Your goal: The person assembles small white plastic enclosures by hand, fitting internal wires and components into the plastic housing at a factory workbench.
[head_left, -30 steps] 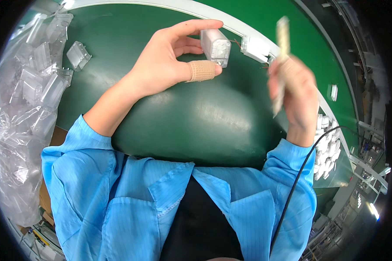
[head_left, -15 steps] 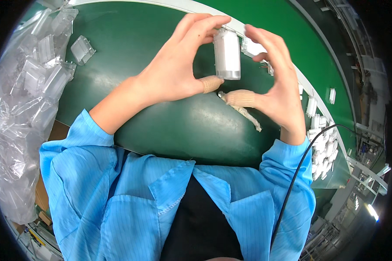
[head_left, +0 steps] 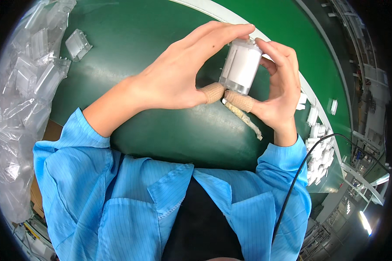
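- Pinching from both sides, the left hand (head_left: 174,80) and the right hand (head_left: 276,93) are clamped together on a small clear plastic case (head_left: 241,66) with a white insert, which is held upright in the air above the green mat (head_left: 161,130).
- The case is gripped by the left hand between the fingertips at its top and the thumb at its lower edge; that thumb is wrapped in tan bandage tape (head_left: 212,92).
- The right side of the case is held by the right hand, fingers curled over the top and the thumb pressed under the base; this thumb is also covered in tan tape (head_left: 239,101).
- The two taped thumbs are seen touching, or nearly so, just beneath the case.
- A frayed beige strip (head_left: 247,119) is seen trailing down from below the right thumb; whether it is pinched or merely hanging cannot be told.
- A single clear plastic shell (head_left: 77,44) lies on the mat, well apart to the upper left.
- More clear shells are heaped in a transparent bag (head_left: 17,108) at the far left.
- Small white parts (head_left: 315,143) are piled beside the right forearm, near a black cable (head_left: 300,169).
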`<action>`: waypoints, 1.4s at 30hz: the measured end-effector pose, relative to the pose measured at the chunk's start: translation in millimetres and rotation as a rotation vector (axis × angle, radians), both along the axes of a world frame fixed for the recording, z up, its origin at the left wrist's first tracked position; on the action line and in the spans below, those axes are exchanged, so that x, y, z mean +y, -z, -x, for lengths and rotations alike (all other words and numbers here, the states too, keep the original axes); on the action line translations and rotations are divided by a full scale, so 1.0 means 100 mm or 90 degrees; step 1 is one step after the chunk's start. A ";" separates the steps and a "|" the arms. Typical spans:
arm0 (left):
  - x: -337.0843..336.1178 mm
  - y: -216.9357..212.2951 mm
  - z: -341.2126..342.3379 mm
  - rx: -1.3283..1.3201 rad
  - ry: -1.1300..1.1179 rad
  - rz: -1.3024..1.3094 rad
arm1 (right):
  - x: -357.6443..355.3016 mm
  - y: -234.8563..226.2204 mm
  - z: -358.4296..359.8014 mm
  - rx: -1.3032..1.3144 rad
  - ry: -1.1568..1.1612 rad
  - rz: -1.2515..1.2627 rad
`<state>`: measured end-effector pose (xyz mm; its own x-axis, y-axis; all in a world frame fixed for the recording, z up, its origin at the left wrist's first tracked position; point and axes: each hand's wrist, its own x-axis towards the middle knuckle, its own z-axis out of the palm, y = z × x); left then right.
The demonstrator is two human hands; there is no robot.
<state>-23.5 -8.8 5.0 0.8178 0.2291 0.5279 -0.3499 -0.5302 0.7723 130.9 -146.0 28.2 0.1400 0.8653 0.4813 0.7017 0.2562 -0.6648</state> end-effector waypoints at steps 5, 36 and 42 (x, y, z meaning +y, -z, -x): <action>-0.10 0.03 0.02 -0.051 0.079 0.364 | 0.00 0.09 -0.02 0.050 -0.042 -0.041; -0.20 -0.02 0.05 0.228 -0.090 0.288 | -0.03 0.07 -0.12 0.489 -0.016 0.137; -0.20 0.00 0.05 0.233 -0.100 0.268 | -0.03 0.06 -0.14 0.501 -0.035 0.166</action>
